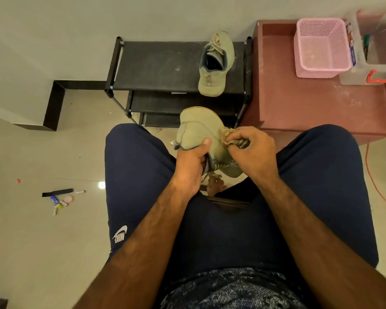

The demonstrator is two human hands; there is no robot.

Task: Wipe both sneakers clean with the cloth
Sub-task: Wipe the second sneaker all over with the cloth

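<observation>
Seeing a black rack [156,63] standing against the wall, three shelves showing. Finding a reddish stand [310,103] just right of it, carrying a pink basket [316,72] and, just beside that, a clear box [363,74] with a red handle [381,79]. Spotting an orange cable [367,157] trailing over the floor [42,241] at right, and batteries [58,204] lying by a black strip [57,192] at left

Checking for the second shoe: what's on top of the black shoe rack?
One olive sneaker lies on the shoe rack's top shelf, right end. Lower shelves are mostly hidden beneath it.
</observation>
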